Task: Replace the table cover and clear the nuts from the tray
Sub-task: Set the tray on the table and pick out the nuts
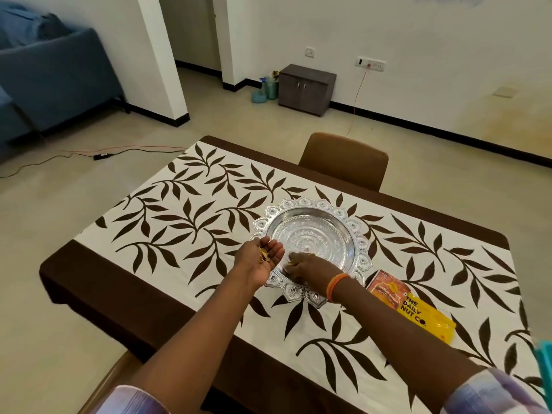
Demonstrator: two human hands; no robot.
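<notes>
A round silver tray with an ornate scalloped rim sits on the white table cover printed with brown leaves. My left hand is cupped palm up at the tray's near left rim, and a few yellowish nuts lie in it. My right hand reaches into the near part of the tray with its fingers curled down around some nuts there. The rest of the tray's bowl looks bare.
A yellow and orange nut packet lies on the cover right of the tray. A brown chair stands at the table's far side. A teal object shows at the right edge. Cables cross the floor at left.
</notes>
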